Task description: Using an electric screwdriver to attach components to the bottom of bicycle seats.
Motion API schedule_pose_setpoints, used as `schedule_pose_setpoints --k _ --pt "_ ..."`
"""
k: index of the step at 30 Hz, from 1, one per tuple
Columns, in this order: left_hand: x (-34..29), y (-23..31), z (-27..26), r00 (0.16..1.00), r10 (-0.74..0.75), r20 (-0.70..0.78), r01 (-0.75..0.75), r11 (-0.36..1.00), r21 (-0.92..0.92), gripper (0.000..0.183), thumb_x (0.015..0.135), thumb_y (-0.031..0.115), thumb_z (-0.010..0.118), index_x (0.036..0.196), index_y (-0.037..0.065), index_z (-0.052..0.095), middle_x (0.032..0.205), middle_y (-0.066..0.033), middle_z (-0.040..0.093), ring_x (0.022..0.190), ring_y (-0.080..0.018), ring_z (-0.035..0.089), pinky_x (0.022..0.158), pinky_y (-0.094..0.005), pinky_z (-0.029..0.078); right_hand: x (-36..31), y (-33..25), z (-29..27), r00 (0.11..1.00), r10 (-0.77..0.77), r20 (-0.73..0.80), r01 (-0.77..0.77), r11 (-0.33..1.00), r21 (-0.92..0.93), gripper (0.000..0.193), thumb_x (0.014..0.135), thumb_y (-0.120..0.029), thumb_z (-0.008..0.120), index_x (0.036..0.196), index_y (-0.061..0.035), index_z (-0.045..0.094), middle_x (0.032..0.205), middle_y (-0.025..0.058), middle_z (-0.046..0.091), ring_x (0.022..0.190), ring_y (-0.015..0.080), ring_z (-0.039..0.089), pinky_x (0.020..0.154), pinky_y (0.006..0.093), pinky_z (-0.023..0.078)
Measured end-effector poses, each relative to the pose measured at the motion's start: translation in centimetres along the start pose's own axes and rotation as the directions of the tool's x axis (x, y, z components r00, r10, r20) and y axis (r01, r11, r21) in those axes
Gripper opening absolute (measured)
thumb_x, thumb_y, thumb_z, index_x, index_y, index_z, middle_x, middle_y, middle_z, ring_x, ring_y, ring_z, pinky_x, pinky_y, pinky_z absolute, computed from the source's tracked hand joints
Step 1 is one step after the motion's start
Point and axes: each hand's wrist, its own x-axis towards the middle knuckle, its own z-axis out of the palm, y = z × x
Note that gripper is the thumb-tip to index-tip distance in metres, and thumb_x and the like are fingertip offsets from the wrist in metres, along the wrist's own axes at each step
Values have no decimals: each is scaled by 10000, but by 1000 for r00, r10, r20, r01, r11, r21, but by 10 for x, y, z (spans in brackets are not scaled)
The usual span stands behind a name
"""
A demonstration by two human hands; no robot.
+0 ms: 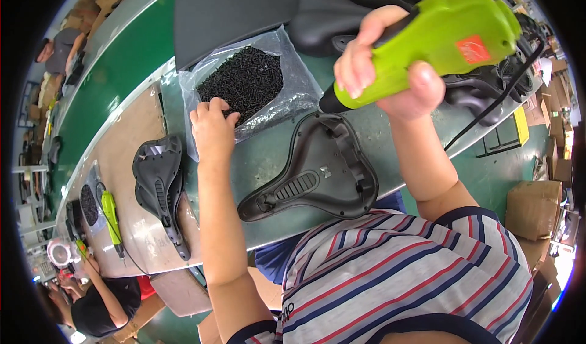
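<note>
My right hand (400, 69) is wrapped round a bright green electric screwdriver (445, 36), held up over the right part of the bench with its dark nose pointing down to the left. Curled at the near left edge of a clear plastic bag (287, 109), my left hand (213, 127) has its fingertips against the heap of small black screws (244, 78) lying on it. Whatever its fingers pinch is too small to make out. Between my forearms a black bicycle saddle (317, 170) lies underside up, its narrow nose to the left. Neither hand touches it.
A second black saddle (160, 188) lies left of my left forearm, near another green screwdriver (111, 216). More saddles (342, 17) are piled at the back right. The screwdriver's black cord (497, 100) hangs on the right. Two people work farther off at the left.
</note>
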Motion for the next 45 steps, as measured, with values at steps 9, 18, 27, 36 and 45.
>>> schedule_pose_setpoints --k 9,18,27,36,45 --pt "21 -17 -4 920 -307 242 385 611 -691 131 831 134 616 768 38 553 716 -43 571 608 -85 485 563 -220 410 2 2 3 989 141 50 -131 978 -162 543 760 -378 625 998 58 406 645 95 507 547 186 522 497 301 444" --pt "-74 93 -17 781 231 580 616 -436 -656 84 808 53 617 881 35 581 801 -66 609 602 -91 568 556 -210 488 -3 11 -8 983 180 24 -172 966 -191 553 756 -372 639 1006 60 402 639 91 504 541 185 525 493 294 442" --pt "-89 118 -9 778 282 561 627 -329 -706 99 809 31 611 899 -5 591 768 -36 580 652 -100 538 614 -233 456 5 23 -17 966 257 21 -255 965 -61 493 718 -407 645 891 -2 423 601 58 494 496 169 511 480 284 429" --pt "-89 118 -11 794 214 570 605 -375 -702 89 867 82 556 894 0 579 711 3 534 619 -53 463 551 -179 380 -4 36 -2 958 276 77 -270 959 -81 411 720 -274 667 893 30 451 659 71 499 515 138 501 480 256 433" --pt "-96 116 -12 854 110 508 483 -529 -698 253 927 273 489 795 61 528 674 30 455 572 -40 330 527 -169 295 5 -17 14 994 43 99 -57 988 146 494 840 -417 489 1085 5 415 686 46 493 567 165 499 576 316 406"
